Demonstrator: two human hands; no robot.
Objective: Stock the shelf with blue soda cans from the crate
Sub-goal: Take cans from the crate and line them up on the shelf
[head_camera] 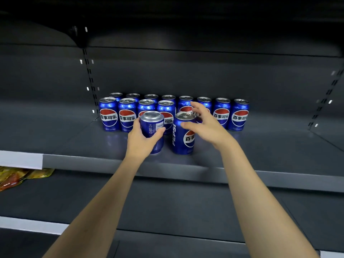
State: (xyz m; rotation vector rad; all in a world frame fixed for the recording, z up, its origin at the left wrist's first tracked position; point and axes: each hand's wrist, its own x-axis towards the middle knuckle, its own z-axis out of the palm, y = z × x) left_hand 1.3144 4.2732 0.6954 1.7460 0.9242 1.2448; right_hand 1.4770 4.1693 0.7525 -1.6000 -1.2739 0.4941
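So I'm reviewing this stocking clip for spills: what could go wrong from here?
1. The left hand holds a tilted blue aluminium soda can; set down askew, it may topple.
2. The open right hand hovers by the standing blue can and could knock it into the blue cans behind.

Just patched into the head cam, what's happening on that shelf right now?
A person is stocking blue soda cans on a grey shelf. The left hand grips one can, tilted, near the shelf's front. The right hand is open, fingers spread at a second can standing upright beside it. Behind them, two rows of cans stand against the back. The crate is out of view.
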